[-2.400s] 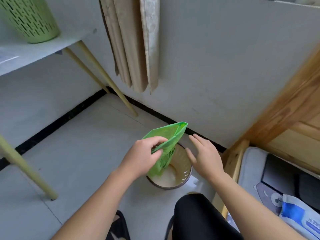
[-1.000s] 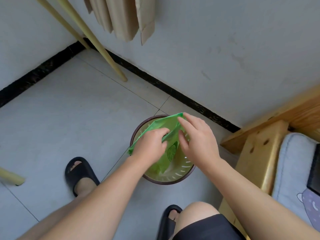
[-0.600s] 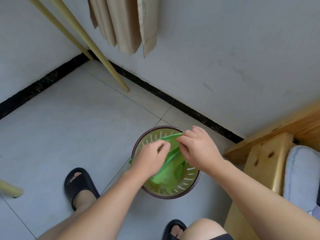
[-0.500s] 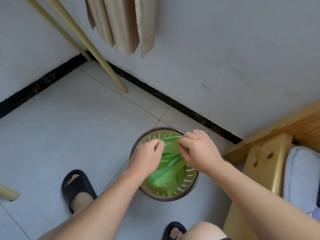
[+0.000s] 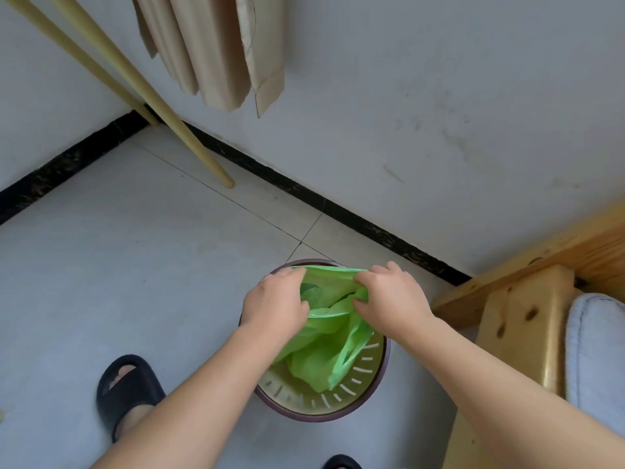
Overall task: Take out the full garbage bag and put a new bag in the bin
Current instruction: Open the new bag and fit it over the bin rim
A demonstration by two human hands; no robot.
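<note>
A small round bin with a dark rim and slotted pale walls stands on the tiled floor near the wall. A thin green bag hangs down inside it, its mouth spread across the bin's far rim. My left hand grips the bag's mouth on the left. My right hand grips it on the right. The two hands hold the opening apart above the bin. No full garbage bag is in view.
A wooden bed frame with a grey mattress stands close on the right. Slanted pale table legs and a hanging beige curtain are at the back left. My foot in a black slipper rests left of the bin.
The folded bag has been lowered into the bin. My hands have moved apart and pulled its mouth open across the far rim. The camera has tilted down.
</note>
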